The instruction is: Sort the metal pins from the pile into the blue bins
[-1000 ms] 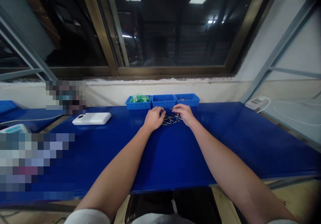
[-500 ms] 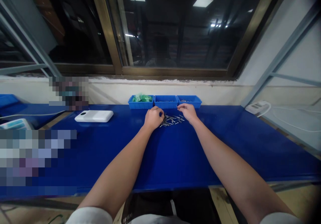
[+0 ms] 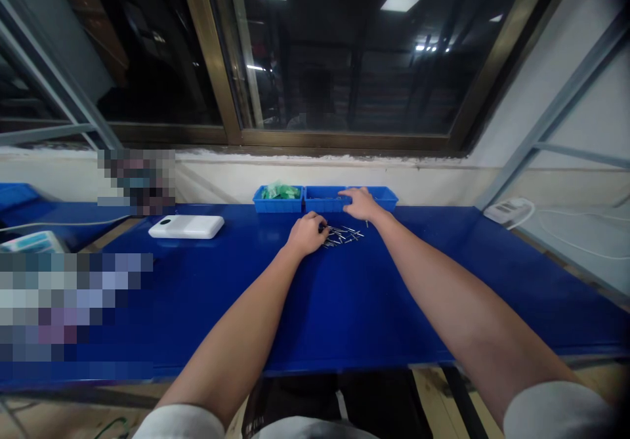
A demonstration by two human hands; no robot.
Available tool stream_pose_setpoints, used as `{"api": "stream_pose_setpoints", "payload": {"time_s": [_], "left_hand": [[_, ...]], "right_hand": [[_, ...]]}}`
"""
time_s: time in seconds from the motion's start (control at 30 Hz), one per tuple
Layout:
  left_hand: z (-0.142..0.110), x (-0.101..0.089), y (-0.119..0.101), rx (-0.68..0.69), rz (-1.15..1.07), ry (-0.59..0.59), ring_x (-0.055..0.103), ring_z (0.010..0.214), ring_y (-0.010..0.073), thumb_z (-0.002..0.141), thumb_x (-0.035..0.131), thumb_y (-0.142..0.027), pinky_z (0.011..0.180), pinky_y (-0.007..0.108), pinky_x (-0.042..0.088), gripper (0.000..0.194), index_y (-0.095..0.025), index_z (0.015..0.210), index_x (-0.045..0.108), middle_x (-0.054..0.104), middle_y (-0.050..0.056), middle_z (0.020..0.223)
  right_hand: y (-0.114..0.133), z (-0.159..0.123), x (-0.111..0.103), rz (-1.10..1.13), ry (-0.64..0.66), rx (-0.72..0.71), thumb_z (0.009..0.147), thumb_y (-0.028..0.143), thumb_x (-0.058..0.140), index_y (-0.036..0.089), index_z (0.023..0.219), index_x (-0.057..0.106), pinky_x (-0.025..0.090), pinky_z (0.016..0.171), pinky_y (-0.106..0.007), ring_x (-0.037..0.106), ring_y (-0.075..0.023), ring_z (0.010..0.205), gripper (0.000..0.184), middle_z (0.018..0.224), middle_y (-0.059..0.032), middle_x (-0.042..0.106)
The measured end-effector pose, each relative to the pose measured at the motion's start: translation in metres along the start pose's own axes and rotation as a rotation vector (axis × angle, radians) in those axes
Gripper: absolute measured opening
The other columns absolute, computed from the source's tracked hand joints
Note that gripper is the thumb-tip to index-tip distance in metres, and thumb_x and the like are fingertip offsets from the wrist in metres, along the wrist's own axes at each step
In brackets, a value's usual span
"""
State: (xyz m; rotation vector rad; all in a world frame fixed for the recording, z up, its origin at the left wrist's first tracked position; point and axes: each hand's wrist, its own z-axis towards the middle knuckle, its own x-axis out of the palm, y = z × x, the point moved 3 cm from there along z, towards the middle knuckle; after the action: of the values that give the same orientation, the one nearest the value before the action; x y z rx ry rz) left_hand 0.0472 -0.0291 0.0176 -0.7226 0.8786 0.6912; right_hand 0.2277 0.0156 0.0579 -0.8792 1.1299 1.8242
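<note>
A small heap of thin metal pins (image 3: pixel 344 234) lies on the blue table (image 3: pixel 344 308) in front of three little blue bins. My left hand (image 3: pixel 306 232) rests at the heap's left edge with its fingers curled together; what they hold is too small to make out. My right hand (image 3: pixel 361 203) reaches past the heap to the front rim between the middle bin (image 3: pixel 322 199) and the right bin (image 3: pixel 384 197), fingers stretched forward. The left bin (image 3: pixel 278 198) holds green pieces.
A white flat device (image 3: pixel 186 226) lies on the table to the left. A white power strip (image 3: pixel 509 210) with its cable sits at the far right. A window and wall stand right behind the bins. Blurred patches cover things at the left.
My right hand has left the heap of pins and moved away from me to the bins. My left hand has shifted slightly right along the heap's edge.
</note>
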Motion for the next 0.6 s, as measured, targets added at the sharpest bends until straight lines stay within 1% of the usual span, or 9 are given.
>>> {"api": "stream_pose_setpoints", "payload": {"time_s": [0.07, 0.1, 0.17, 0.2, 0.27, 0.33, 0.4, 0.5, 0.6], "left_hand": [[0.0, 0.001, 0.001, -0.006, 0.002, 0.004, 0.059, 0.089, 0.0184, 0.081, 0.05, -0.035, 0.084, 0.029, 0.045, 0.022, -0.021, 0.093, 0.062, 0.059, 0.005, 0.097], [0.001, 0.002, 0.002, -0.015, 0.003, 0.008, 0.059, 0.09, 0.0185, 0.082, 0.05, -0.036, 0.084, 0.029, 0.045, 0.023, -0.021, 0.095, 0.062, 0.059, 0.006, 0.098], [0.001, 0.003, 0.004, -0.032, 0.004, 0.022, 0.059, 0.091, 0.0189, 0.082, 0.05, -0.038, 0.085, 0.029, 0.045, 0.026, -0.02, 0.097, 0.061, 0.058, 0.006, 0.1], [0.001, 0.004, 0.004, -0.037, 0.003, 0.031, 0.059, 0.092, 0.0191, 0.082, 0.049, -0.04, 0.086, 0.03, 0.045, 0.028, -0.02, 0.098, 0.061, 0.058, 0.006, 0.101], [0.001, 0.005, 0.006, -0.042, 0.001, 0.044, 0.058, 0.094, 0.0196, 0.082, 0.048, -0.042, 0.086, 0.03, 0.044, 0.03, -0.02, 0.1, 0.06, 0.058, 0.007, 0.102], [0.001, 0.005, 0.007, -0.045, 0.001, 0.045, 0.058, 0.095, 0.0199, 0.082, 0.048, -0.044, 0.086, 0.03, 0.044, 0.033, -0.02, 0.101, 0.059, 0.058, 0.007, 0.104], [0.001, 0.004, 0.007, -0.047, 0.001, 0.035, 0.058, 0.094, 0.02, 0.083, 0.048, -0.045, 0.085, 0.031, 0.044, 0.034, -0.019, 0.103, 0.059, 0.058, 0.008, 0.105], [0.001, 0.002, 0.007, -0.042, 0.005, 0.024, 0.059, 0.091, 0.0201, 0.083, 0.047, -0.045, 0.083, 0.031, 0.045, 0.035, -0.018, 0.102, 0.059, 0.058, 0.008, 0.105], [0.001, 0.002, 0.007, -0.034, 0.003, 0.033, 0.059, 0.09, 0.0198, 0.082, 0.048, -0.044, 0.083, 0.031, 0.045, 0.034, -0.018, 0.101, 0.06, 0.058, 0.008, 0.104]], "right_hand": [[-0.003, -0.005, -0.005, 0.076, -0.072, 0.032, 0.065, 0.018, 0.054, 0.022, 0.113, 0.062, 0.039, 0.094, -0.034, 0.052, -0.0225, 0.108, 0.049, 0.112, -0.0041, 0.064], [-0.007, -0.01, -0.007, 0.119, -0.11, 0.078, 0.067, 0.018, 0.052, 0.02, 0.111, 0.063, 0.041, 0.091, -0.03, 0.056, -0.0197, 0.102, 0.046, 0.106, -0.004, 0.066], [-0.017, -0.021, -0.009, 0.171, -0.164, 0.227, 0.068, 0.021, 0.05, 0.019, 0.102, 0.066, 0.045, 0.083, -0.026, 0.061, -0.0169, 0.089, 0.038, 0.092, -0.0039, 0.069], [-0.022, -0.029, -0.01, 0.165, -0.175, 0.314, 0.067, 0.024, 0.052, 0.02, 0.096, 0.068, 0.046, 0.081, -0.026, 0.062, -0.0173, 0.086, 0.033, 0.087, -0.0042, 0.069], [-0.034, -0.044, -0.01, 0.098, -0.175, 0.464, 0.064, 0.028, 0.056, 0.02, 0.087, 0.069, 0.047, 0.076, -0.029, 0.063, -0.0203, 0.084, 0.027, 0.086, -0.0069, 0.069], [-0.046, -0.058, -0.01, 0.02, -0.162, 0.593, 0.062, 0.032, 0.06, 0.019, 0.084, 0.07, 0.047, 0.072, -0.032, 0.064, -0.0237, 0.084, 0.027, 0.085, -0.0112, 0.068], [-0.056, -0.067, -0.009, -0.038, -0.121, 0.672, 0.059, 0.036, 0.065, 0.015, 0.082, 0.07, 0.048, 0.068, -0.035, 0.064, -0.0276, 0.082, 0.032, 0.086, -0.0173, 0.067], [-0.068, -0.071, -0.007, -0.081, -0.072, 0.714, 0.054, 0.041, 0.071, 0.011, 0.078, 0.07, 0.048, 0.064, -0.039, 0.064, -0.0318, 0.079, 0.039, 0.082, -0.0227, 0.065], [-0.071, -0.067, 0.0, -0.098, -0.073, 0.641, 0.056, 0.039, 0.072, 0.013, 0.073, 0.068, 0.047, 0.065, -0.038, 0.063, -0.0304, 0.079, 0.031, 0.074, -0.0203, 0.065]]}}
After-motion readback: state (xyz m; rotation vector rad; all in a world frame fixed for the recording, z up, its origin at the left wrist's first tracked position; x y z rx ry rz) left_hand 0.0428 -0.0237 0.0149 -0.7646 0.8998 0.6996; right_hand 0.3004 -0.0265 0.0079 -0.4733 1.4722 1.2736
